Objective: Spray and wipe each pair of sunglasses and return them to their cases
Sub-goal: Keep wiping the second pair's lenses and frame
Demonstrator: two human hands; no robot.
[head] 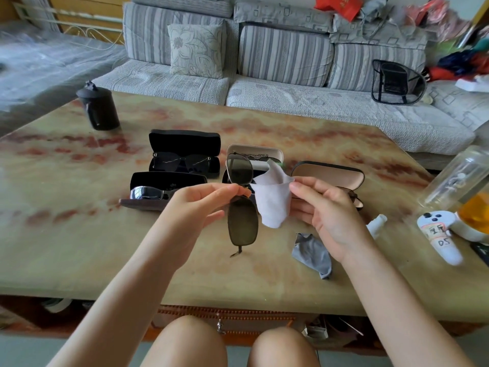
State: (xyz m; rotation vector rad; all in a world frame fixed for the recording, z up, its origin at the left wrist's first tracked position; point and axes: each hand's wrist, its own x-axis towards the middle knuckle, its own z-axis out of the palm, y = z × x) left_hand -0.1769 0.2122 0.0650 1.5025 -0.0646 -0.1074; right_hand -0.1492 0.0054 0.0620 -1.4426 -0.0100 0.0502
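**Desk:** What are the hands holding?

**Operator:** My left hand pinches the sunglasses at the bridge, with thumb and fingertips closed on it. They hang on end above the table, one lens over the pinch and one under it. My right hand grips a white wipe between thumb and forefinger. The wipe drapes down just right of the left-hand pinch. I cannot tell whether it touches the frame.

**Desk:** And the cases?

**Operator:** All are open. The white case sits directly behind the upper lens. The tan case lies behind my right hand, with a brown pair in it that the hand partly hides. Left of the left-hand pinch are the black case, farther back, and the front case, nearer to me. Each holds a pair of glasses.

**Desk:** Anything else close to the hands?

**Operator:** A grey cloth lies crumpled on the table below my right wrist. A small white bottle shows just right of that hand, partly hidden. A dark pot stands well off to the far left.
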